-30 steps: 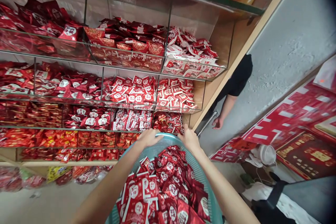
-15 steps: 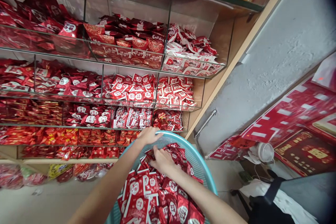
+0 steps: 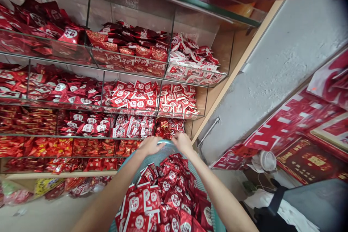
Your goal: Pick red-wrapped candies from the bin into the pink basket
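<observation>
Teal basket [image 3: 161, 155] is clamped at its far rim [image 3: 166, 141] by left grip [image 3: 149, 146] and right grip [image 3: 183, 144], presumably so the heaped packets [image 3: 173, 198] are supported evenly.

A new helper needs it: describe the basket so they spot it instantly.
Find the wooden-sided shelf unit. In front of it, the left hand and right hand hold a basket piled with red packets. Its blue-green colour sets it apart from the clear-fronted compartments.

Clear front panels [image 3: 127, 62] and upright dividers [image 3: 172, 29] obstruct the shelf compartments [image 3: 194, 23] beyond the teal basket [image 3: 167, 142], leaving room for a hand above the shelved red packets [image 3: 136, 50].
</observation>
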`<state>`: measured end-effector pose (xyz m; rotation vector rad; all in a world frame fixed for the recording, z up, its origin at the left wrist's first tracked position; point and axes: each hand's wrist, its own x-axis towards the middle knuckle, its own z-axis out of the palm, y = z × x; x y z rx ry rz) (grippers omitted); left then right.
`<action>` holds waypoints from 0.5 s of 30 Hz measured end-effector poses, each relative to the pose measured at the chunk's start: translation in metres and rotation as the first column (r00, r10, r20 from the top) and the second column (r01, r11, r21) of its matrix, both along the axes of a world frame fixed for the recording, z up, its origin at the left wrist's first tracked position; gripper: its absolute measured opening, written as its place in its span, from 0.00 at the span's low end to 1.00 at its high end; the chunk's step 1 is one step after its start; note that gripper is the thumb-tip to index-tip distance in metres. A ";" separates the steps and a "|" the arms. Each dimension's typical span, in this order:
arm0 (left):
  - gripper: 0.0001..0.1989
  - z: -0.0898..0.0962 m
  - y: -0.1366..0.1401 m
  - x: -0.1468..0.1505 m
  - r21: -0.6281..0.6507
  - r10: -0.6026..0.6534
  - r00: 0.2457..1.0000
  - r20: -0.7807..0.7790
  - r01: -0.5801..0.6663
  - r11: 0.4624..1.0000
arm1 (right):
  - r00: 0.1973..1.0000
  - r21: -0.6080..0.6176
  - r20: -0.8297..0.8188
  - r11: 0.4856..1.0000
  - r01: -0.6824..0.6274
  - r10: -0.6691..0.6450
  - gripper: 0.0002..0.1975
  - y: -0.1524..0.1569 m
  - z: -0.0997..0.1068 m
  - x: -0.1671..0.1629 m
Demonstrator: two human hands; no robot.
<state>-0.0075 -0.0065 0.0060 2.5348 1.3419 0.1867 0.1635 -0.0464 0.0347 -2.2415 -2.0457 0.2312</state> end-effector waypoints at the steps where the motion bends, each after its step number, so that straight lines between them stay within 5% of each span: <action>1: 0.26 0.000 0.000 0.000 0.003 -0.002 1.000 0.001 0.002 1.000 | 1.000 0.008 0.010 1.000 0.021 -0.021 0.13 0.011 0.000 0.010; 8: 0.27 0.000 0.000 0.000 0.001 0.006 1.000 0.016 -0.006 1.000 | 0.999 -0.108 0.040 0.994 -0.019 0.023 0.17 0.064 -0.022 0.031; 15: 0.27 -0.001 0.002 0.000 -0.020 -0.002 1.000 0.022 0.002 1.000 | 0.991 -0.173 0.117 0.984 -0.047 0.068 0.16 0.081 -0.040 0.022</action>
